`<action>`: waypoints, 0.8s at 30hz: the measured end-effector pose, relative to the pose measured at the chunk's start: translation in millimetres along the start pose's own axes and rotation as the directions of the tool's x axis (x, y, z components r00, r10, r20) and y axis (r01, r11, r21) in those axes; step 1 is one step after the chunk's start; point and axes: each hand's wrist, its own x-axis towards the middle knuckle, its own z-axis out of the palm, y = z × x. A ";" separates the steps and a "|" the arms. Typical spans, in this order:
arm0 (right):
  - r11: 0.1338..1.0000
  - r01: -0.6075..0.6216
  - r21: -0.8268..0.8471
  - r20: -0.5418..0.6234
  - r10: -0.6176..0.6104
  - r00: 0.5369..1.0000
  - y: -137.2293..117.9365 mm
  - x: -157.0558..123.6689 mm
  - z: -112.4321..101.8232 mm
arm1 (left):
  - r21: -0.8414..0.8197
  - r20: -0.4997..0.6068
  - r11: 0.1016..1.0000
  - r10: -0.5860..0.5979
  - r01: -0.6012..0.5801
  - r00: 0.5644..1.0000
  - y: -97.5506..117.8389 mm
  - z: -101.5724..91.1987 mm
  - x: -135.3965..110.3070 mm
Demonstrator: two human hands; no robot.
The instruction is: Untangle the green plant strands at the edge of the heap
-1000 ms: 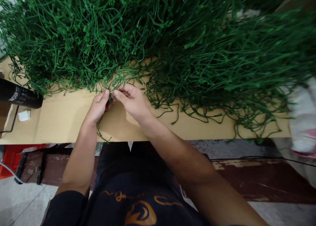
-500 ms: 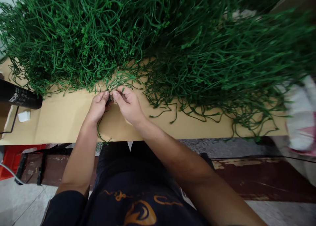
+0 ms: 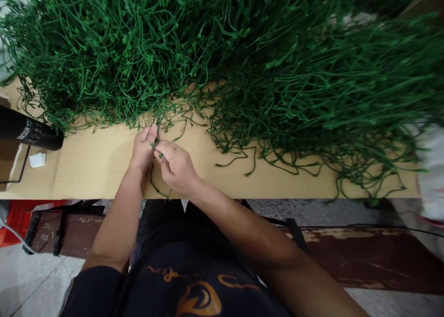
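Close together over the cardboard-coloured tabletop, my two hands work on thin green plastic stems. My left hand is closed, its thumb pressing on green stems that run up toward the pile. Fingers curled, my right hand pinches a stem whose small forked tip pokes out by the thumb. Below the hands a loose green strand trails to the table's front edge. How the stems are joined between the fingers is hidden.
A large heap of green artificial stems covers the back left, and another heap spreads to the right. A black vacuum bottle lies at the left, near a white scrap. A brown bench stands below the table.
My right hand has drawn down and toward my body, turning its knuckles up, with a stem tip now showing at its thumb. The left hand keeps its grip. The view has shifted slightly.
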 end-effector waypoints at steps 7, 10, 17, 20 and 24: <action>0.977 0.155 -0.145 -0.036 -0.161 0.986 0.2 -5.8 2.3 | -0.131 -0.133 0.989 -0.091 0.074 0.987 4.8 3.1 2.3; 0.943 0.317 -0.100 0.044 -0.314 0.948 -22.5 -22.0 8.3 | -0.219 -0.246 0.972 -0.138 0.083 0.959 3.6 -1.7 12.9; 0.919 0.295 -0.263 -0.043 -0.317 0.947 -22.4 -14.3 -54.9 | -0.215 -0.095 0.974 -0.090 0.068 0.991 3.1 -8.9 8.4; 0.860 -0.130 -0.493 -0.278 -0.014 0.961 -0.6 7.8 -121.9 | -0.238 0.000 0.963 -0.134 0.130 0.991 6.6 -10.5 1.5; 0.632 -0.515 -0.579 -0.459 0.270 0.847 2.6 18.0 -175.1 | -0.270 0.076 0.952 -0.130 0.146 0.989 10.2 -12.8 1.2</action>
